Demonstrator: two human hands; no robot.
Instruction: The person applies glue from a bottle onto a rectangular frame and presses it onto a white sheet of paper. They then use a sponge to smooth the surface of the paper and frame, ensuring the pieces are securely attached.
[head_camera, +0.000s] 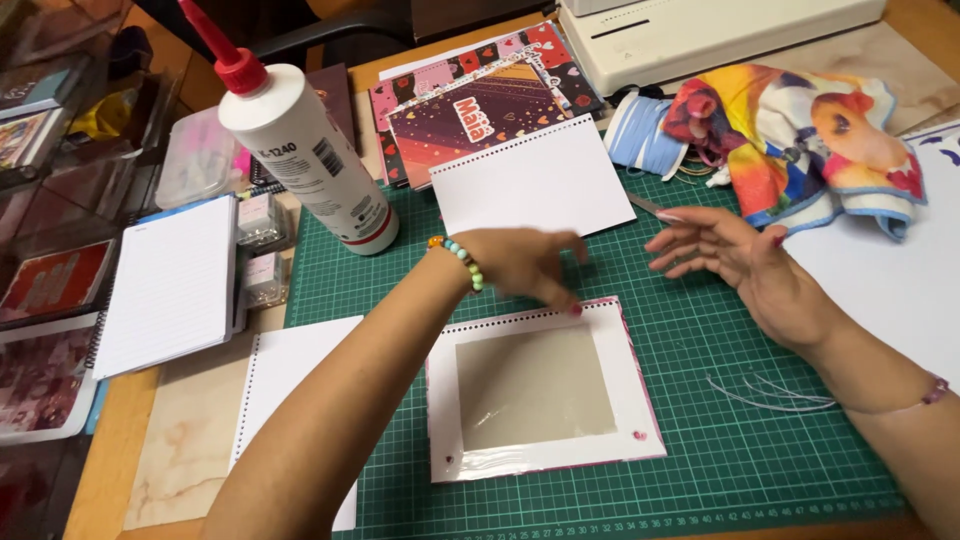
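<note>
A white punched cover (540, 395) with a grey rectangle in its middle and a pink edge lies on the green cutting mat (700, 450). My left hand (525, 265) reaches over its top edge, fingertips touching the cover near the punched holes; it holds nothing. A beaded bracelet sits on that wrist. My right hand (735, 255) hovers above the mat to the right, fingers spread, holding nothing. A white punched sheet (530, 180) lies just beyond both hands.
A white glue bottle with red nozzle (300, 150) stands at the mat's far left corner. A spiral notebook (170, 285), small clear boxes (262, 245), patterned covers (470, 95), blue ribbon roll (640, 135), colourful cloth (800, 140), a binding machine (700, 30) and loose wires (770, 395) surround the mat.
</note>
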